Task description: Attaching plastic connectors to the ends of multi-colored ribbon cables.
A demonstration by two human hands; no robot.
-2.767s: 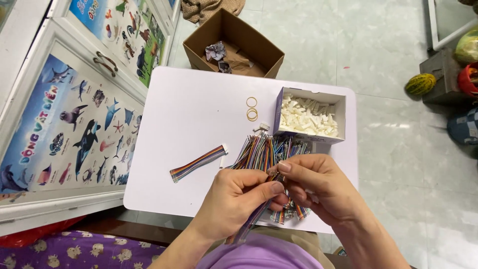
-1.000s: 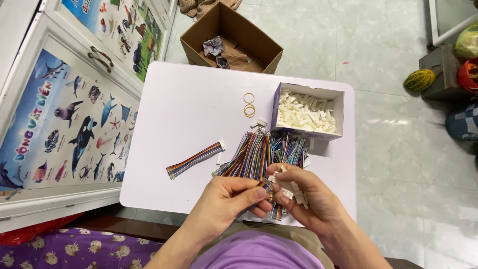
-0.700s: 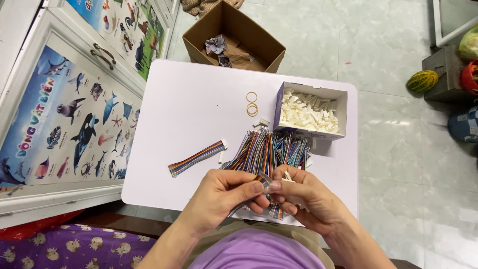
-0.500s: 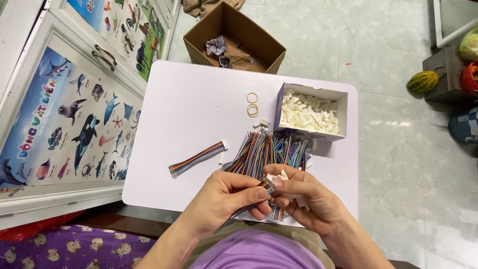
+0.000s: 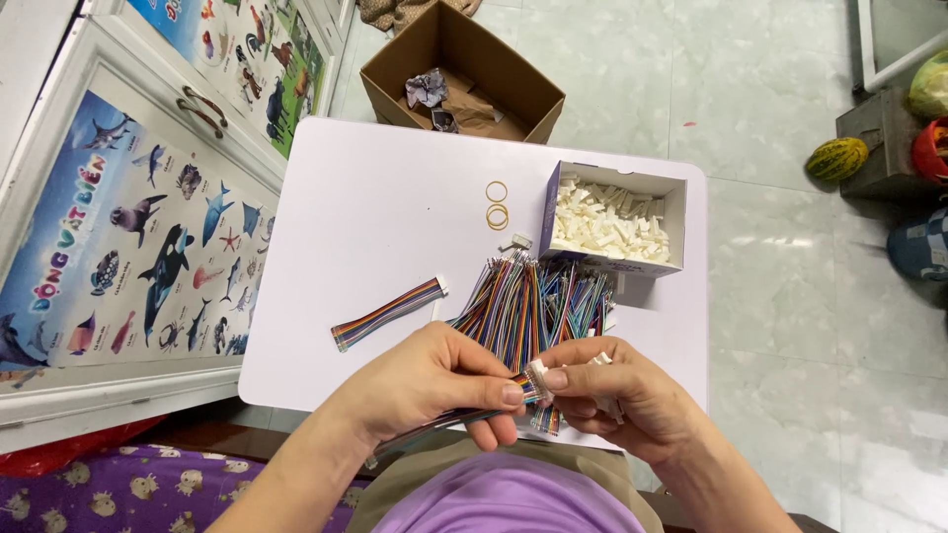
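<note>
My smooth white rectangular tabletop has bare room on its left half. At its right edge sits a cardboard box of small white plastic connectors, a fanned pile of rainbow wires before it. My left hand pinches a flat rainbow ribbon cable; my right hand clamps its white plug at the near edge.

Smooth matt table, cardboard box
</note>
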